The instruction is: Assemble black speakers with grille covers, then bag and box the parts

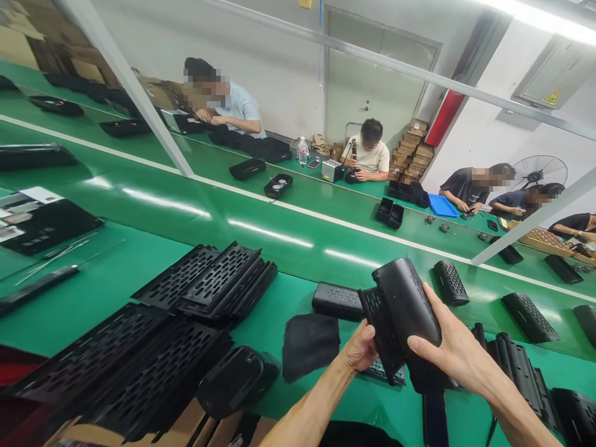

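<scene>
My right hand (449,347) grips a black rounded plastic housing (407,310), thumb across its smooth face and fingers behind its edge. In my left hand (361,351) is a black slotted grille panel (384,329), tilted and held close against the left side of the housing. Whether the two parts are joined I cannot tell. Below them another slotted panel (379,370) lies partly hidden on the green table. Left of my hands lie a square of black cloth (311,346) and, behind it, a black housing with a slotted face (338,300).
Stacks of slotted panels (218,279) and an upright black housing (237,379) are at left. More black parts (516,366) lie at right. Beyond runs a green conveyor belt (288,223) carrying housings (531,316). A metal post (135,93) rises at left; several co-workers sit across.
</scene>
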Demonstrator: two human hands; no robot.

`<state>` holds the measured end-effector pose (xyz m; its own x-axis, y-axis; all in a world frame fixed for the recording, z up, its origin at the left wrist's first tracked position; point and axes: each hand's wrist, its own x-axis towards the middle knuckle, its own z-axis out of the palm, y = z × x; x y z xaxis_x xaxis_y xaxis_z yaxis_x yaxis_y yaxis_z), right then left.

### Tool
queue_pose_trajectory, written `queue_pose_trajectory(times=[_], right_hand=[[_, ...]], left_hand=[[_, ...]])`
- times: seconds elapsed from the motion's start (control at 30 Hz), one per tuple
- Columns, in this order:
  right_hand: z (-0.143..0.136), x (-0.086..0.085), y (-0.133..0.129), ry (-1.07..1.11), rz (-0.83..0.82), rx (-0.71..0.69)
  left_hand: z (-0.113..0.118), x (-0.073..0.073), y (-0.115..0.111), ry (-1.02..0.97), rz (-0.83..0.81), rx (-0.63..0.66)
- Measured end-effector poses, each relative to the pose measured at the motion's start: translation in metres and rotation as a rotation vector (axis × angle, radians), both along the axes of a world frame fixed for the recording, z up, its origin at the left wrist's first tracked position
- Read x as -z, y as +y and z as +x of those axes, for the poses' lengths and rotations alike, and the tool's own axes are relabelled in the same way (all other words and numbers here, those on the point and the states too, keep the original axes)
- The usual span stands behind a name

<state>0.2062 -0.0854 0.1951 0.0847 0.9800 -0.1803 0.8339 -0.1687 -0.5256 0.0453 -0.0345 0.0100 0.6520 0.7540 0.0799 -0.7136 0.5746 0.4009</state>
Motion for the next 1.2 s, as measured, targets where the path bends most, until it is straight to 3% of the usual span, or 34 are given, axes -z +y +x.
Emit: queue_pose_trajectory(times=[0.27, 0.47, 0.7, 0.8, 0.93, 1.03, 1.1, 1.2], right_hand=[[-0.012, 0.007, 0.002, -0.074, -0.068, -0.012], [-0.02, 0.015, 0.001, -0.158, -0.086, -0.053], [-0.003, 0.007, 0.015, -0.072, -0.172, -0.103], [0.006, 0.02, 0.004, 0.074, 0.014, -0.121], [-0.002, 0.066, -0.022, 0.143, 0.399, 0.063], [-0.014, 0.093, -0.026, 0.138, 0.611, 0.164], [-0.016, 0.098, -0.022, 0.162, 0.697, 0.151], [-0.008, 0.092, -0.019, 0.263, 0.732, 0.117]], left_hand=[[0.006, -0.009, 0.004, 0.017, 0.045, 0.035], [0.01, -0.004, 0.005, 0.058, 0.029, 0.009], [0.018, -0.004, 0.008, 0.102, -0.045, 0.0], [0.011, -0.015, 0.016, 0.117, -0.029, -0.061], [0.002, -0.033, 0.025, 0.138, 0.011, -0.172], [0.002, -0.037, 0.027, 0.173, 0.005, -0.224], [0.002, -0.035, 0.027, 0.198, 0.003, -0.221], [-0.01, -0.03, 0.034, 0.278, 0.059, -0.157]])
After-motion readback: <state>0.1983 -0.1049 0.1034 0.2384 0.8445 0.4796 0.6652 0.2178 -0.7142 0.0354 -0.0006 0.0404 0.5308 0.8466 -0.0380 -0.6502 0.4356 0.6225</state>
